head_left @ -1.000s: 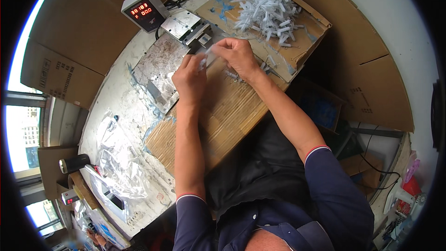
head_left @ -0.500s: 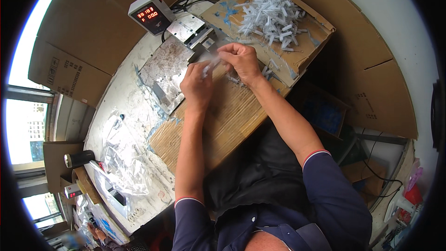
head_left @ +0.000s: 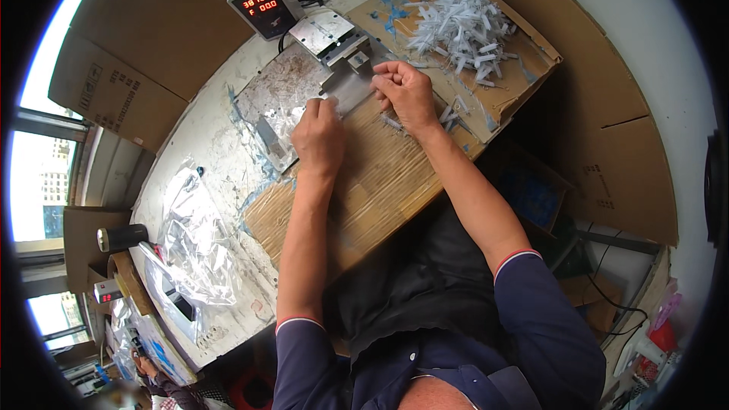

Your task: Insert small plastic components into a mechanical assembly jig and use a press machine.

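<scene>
Left hand [head_left: 317, 137]: fingers curled in, knuckles upward, over the near edge of the stained metal plate [head_left: 267, 89]; a pale blur at the fingertips; whether a piece is pinched there, cannot tell. Right hand [head_left: 408, 99]: apart from the left, thumb and forefinger drawn near each other, other fingers bent, beside the metal fixture [head_left: 351, 59]; hold on anything too unclear to tell. Small translucent plastic pieces [head_left: 465, 32]: heaped on the cardboard at the far right, single shapes lost in the pile; a few loose ones [head_left: 453, 116] just right of the right wrist, others partly hidden by that hand. Display box [head_left: 264, 4]: lit red, beyond the plate; clear bag [head_left: 196, 235]: crumpled at left, contents indistinct; co-worker's hand [head_left: 144, 365]: small, blurred, at the lower left.
</scene>
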Action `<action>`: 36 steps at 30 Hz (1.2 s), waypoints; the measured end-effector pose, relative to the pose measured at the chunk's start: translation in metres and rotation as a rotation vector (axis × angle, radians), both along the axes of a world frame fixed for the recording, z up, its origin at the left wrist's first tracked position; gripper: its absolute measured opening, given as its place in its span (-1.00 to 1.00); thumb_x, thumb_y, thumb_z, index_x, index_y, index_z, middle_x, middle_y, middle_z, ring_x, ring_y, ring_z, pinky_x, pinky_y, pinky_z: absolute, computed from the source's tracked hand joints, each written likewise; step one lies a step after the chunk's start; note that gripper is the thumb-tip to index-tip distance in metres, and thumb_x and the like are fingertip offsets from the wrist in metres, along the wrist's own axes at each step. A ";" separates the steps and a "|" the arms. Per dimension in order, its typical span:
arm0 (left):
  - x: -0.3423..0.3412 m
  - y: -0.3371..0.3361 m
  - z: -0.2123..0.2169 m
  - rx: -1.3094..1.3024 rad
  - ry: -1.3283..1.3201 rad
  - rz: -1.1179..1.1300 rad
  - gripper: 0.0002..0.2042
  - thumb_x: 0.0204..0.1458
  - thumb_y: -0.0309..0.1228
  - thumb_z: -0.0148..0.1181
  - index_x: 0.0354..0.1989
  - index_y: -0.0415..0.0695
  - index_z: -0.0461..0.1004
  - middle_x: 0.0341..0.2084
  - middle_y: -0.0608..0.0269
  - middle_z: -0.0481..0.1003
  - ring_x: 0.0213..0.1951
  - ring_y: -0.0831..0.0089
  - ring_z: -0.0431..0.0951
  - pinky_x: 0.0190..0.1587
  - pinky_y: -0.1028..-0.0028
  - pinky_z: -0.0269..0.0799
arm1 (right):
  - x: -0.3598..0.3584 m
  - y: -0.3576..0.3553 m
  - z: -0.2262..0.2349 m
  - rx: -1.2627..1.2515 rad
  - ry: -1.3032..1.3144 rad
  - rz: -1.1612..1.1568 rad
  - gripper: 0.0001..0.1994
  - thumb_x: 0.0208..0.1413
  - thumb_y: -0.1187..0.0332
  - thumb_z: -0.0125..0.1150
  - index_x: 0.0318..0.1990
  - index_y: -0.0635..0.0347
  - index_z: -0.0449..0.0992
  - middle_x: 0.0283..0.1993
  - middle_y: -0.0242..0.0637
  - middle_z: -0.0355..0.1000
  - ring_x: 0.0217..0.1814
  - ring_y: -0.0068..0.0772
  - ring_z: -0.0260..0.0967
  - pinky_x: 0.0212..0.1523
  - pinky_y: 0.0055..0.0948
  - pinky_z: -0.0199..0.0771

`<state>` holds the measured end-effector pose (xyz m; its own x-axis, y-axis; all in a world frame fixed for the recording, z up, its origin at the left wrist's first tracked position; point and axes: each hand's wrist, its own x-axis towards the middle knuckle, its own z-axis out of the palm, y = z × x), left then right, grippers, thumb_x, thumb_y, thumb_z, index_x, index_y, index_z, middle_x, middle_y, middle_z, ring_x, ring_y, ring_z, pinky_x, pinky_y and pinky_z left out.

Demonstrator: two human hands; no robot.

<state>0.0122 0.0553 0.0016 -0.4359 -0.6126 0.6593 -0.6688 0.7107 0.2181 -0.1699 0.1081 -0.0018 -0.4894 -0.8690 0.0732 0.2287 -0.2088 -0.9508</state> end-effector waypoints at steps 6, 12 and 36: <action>0.001 -0.024 -0.003 -0.025 -0.141 -0.026 -0.82 -0.07 -0.51 0.27 -0.25 -0.05 0.58 -0.37 0.23 0.51 -0.39 0.18 0.62 -0.35 0.25 0.54 | 0.002 0.000 0.001 0.045 0.049 0.018 -0.78 0.22 0.47 0.29 -0.02 0.36 0.53 -0.32 -0.33 0.56 -0.42 -0.71 0.42 -0.49 -0.70 0.44; -0.009 -0.029 -0.002 -0.117 -0.074 -0.095 -0.90 0.05 -0.46 0.15 -0.46 -0.07 0.36 -0.46 0.20 0.40 -0.46 0.23 0.57 -0.47 0.26 0.52 | 0.004 0.000 0.005 0.077 0.082 0.017 -0.81 0.23 0.49 0.25 -0.04 0.37 0.53 -0.33 -0.32 0.56 -0.41 -0.71 0.42 -0.51 -0.69 0.42; -0.020 -0.033 -0.004 -0.038 -0.185 -0.029 -0.93 -0.04 -0.49 0.14 -0.39 -0.15 0.40 -0.40 0.14 0.43 -0.42 0.21 0.62 -0.44 0.28 0.58 | 0.005 0.001 0.004 0.070 0.085 -0.002 -0.80 0.23 0.50 0.26 -0.02 0.38 0.53 -0.32 -0.31 0.57 -0.43 -0.72 0.41 -0.52 -0.71 0.40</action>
<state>-0.0082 0.0225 -0.0021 -0.5690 -0.5745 0.5884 -0.6743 0.7355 0.0659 -0.1645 0.1094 0.0019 -0.4859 -0.8723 0.0540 0.1462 -0.1421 -0.9790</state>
